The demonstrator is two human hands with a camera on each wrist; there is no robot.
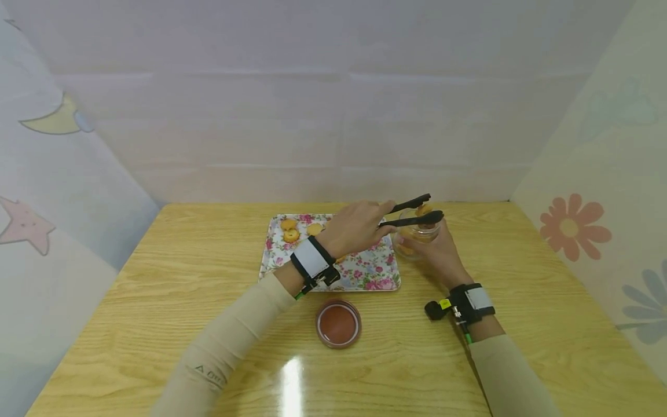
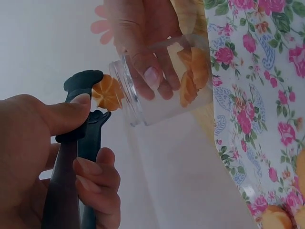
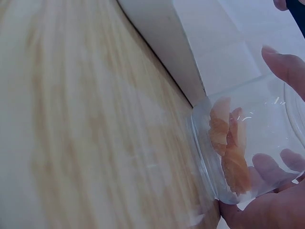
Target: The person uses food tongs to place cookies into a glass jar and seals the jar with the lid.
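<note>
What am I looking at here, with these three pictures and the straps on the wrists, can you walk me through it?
These are a person's two bare hands, filmed by three cameras at once. The wide picture comes from a camera on the head; the other two come from small cameras strapped to each wrist.

On the wooden table lies a floral tray with a few cookies on it, and nearer the person a reddish-brown lid.

The left hand grips black tongs, which pinch one cookie at the mouth of a clear glass jar. The right hand holds that jar, which already contains some cookies.
</note>
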